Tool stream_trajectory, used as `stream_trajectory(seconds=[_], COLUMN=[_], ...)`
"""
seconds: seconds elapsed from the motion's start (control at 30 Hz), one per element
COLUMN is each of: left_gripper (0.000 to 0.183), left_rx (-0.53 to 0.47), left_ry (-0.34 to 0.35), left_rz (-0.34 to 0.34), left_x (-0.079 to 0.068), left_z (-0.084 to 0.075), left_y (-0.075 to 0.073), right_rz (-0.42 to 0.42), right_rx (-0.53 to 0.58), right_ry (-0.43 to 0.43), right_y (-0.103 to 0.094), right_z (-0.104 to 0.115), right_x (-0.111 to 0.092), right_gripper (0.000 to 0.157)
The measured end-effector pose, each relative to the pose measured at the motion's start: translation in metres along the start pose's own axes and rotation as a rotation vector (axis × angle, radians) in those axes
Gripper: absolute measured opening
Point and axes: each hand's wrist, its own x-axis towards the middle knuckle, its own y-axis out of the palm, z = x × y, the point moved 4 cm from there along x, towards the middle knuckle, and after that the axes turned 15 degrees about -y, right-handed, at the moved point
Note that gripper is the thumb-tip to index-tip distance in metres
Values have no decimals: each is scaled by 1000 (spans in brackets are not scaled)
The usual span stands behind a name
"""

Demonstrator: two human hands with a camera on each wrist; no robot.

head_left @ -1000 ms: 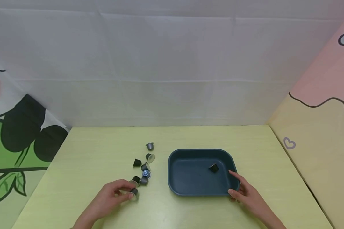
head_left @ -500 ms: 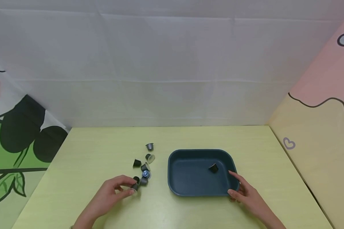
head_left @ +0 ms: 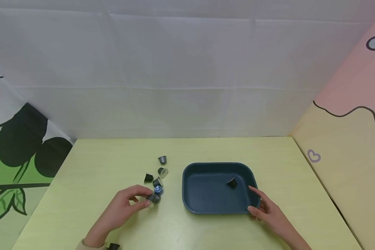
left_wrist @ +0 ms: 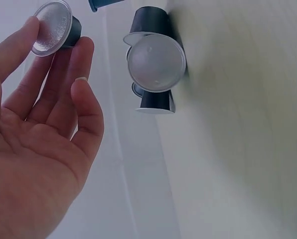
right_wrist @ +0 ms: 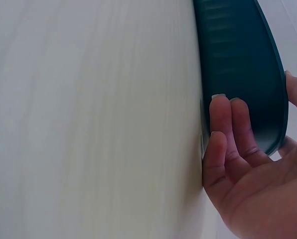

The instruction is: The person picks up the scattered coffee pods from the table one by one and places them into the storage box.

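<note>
In the head view my left hand [head_left: 123,207] pinches a dark coffee capsule [head_left: 151,198] just above the table, beside other capsules. The left wrist view shows the held capsule [left_wrist: 53,29] with its foil lid against the thumb and fingers behind it. A blue-topped capsule [head_left: 158,189] and a grey capsule [head_left: 157,199] lie next to my fingertips. My right hand [head_left: 271,212] grips the near right corner of a dark blue tray [head_left: 187,205]. Several fingers [right_wrist: 221,117] press the tray's outer wall [right_wrist: 240,55]. A black capsule [head_left: 232,183] lies on its side inside.
More capsules are scattered farther back: a grey one [head_left: 162,159], one with its pale lid showing [head_left: 163,172], and a black one [head_left: 148,177]. A dark object [head_left: 114,246], mostly cut off, shows beside the left sleeve. A white cloth [head_left: 187,86] closes the table's back.
My left hand has moved slightly forward and right, bringing the pinched capsule up against the cluster. The dark object by the sleeve has come into view. My right hand keeps its hold on the tray.
</note>
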Motion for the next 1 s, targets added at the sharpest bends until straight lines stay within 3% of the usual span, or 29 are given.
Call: stream_trajectory(seconds=[0.23, 0.57, 1.0], left_gripper=[29, 27, 28], left_rx=[21, 16, -26], left_ry=[16, 92, 130], left_rz=[13, 22, 104], left_x=[5, 10, 22], left_z=[-6, -18, -34], left_y=[2, 5, 26], right_rz=[-8, -18, 3], right_rx=[-9, -22, 0], right_ry=[-7, -9, -7], right_y=[1, 0, -1], right_z=[0, 2, 2], right_x=[0, 1, 2], right_gripper=[65, 65, 65])
